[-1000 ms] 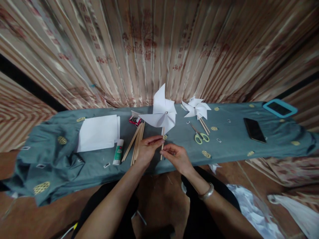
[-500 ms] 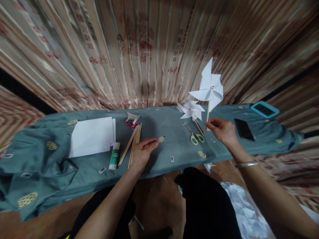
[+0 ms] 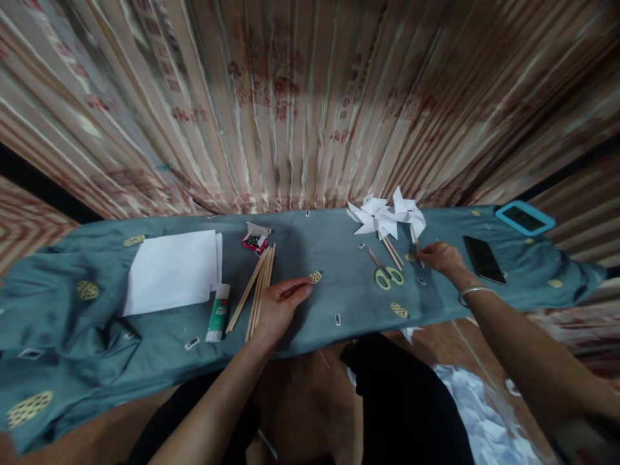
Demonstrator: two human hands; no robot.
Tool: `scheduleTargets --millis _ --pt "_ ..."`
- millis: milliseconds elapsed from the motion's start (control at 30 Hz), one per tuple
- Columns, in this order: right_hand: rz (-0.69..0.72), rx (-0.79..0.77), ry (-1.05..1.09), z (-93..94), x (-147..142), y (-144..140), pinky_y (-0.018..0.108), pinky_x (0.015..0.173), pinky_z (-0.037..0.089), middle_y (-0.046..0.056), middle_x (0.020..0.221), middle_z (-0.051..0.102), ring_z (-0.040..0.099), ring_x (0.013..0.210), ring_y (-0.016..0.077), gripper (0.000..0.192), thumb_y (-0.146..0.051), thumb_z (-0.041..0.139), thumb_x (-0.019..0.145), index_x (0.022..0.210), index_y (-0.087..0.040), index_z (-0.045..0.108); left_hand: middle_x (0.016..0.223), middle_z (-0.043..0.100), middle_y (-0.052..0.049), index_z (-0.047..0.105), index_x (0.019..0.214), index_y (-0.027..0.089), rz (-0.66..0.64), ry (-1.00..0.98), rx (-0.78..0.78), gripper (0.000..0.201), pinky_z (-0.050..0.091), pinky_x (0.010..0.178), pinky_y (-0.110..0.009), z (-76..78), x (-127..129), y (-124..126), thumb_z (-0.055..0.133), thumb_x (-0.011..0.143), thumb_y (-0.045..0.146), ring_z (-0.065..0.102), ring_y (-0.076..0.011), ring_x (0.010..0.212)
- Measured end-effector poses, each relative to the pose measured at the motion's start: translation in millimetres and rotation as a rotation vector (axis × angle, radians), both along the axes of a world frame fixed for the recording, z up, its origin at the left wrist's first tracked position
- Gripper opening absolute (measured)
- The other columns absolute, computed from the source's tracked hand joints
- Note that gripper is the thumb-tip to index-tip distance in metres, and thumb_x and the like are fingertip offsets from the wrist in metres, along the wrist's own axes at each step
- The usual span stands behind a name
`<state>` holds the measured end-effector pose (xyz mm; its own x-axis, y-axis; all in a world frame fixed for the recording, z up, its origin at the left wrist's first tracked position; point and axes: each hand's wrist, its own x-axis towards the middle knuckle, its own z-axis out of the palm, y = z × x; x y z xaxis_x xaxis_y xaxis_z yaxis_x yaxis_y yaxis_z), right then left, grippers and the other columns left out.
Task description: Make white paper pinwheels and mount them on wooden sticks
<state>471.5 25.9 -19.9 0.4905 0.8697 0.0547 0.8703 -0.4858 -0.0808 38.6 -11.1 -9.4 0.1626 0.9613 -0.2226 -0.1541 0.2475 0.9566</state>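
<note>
Evidently, the right hand (image 3: 443, 258) pinches the stick (image 3: 414, 237) of one paper pinwheel (image 3: 409, 210) near the far edge of the bench (image 3: 329, 248); the left hand (image 3: 281, 305), relaxed and apparently empty, is beside wooden sticks (image 3: 262, 281) too overlapped to count. The pinwheel should be light, its blades (image 3: 419, 221) crease-prone, so the stiff stick suits gripping. Outward: seemingly two more pinwheels (image 3: 371, 216), one pair of scissors (image 3: 382, 276), one glue stick (image 3: 217, 314), one phone (image 3: 484, 259).

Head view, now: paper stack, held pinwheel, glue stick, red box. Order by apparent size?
1. Paper stack
2. Held pinwheel and glue stick: unsure; the pinwheel spreads wider, but the glue stick looks nearer
3. Red box
</note>
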Motion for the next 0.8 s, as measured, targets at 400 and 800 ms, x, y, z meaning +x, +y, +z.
scheduleTargets --millis 400,800 --pt "-0.076 -0.229 -0.027 12.4 -7.2 5.2 0.031 0.064 0.041 0.015 0.093 0.073 0.068 0.083 0.0253 0.03 -0.042 0.067 0.08 0.092 -0.016 0.077 0.085 0.077 -0.005 0.079 0.08 0.02 0.008 0.008 0.005 0.023 0.05 0.087 -0.033 -1.7 -0.3 -2.4 0.08 0.061 0.032 0.068 -0.0209 0.084" --pt "-0.138 -0.299 -0.003 15.8 -15.9 -2.0 0.028 0.063 0.04 0.011 0.086 0.073 0.065 0.077 0.0222 0.031 -0.047 0.066 0.082 0.085 -0.017 0.074 0.083 0.077 -0.005 0.078 0.079 0.019 -0.004 0.008 0.034 0.024 0.05 0.082 -0.032 -6.2 -10.4 -5.4 0.078 0.061 0.035 0.067 -0.0202 0.08"
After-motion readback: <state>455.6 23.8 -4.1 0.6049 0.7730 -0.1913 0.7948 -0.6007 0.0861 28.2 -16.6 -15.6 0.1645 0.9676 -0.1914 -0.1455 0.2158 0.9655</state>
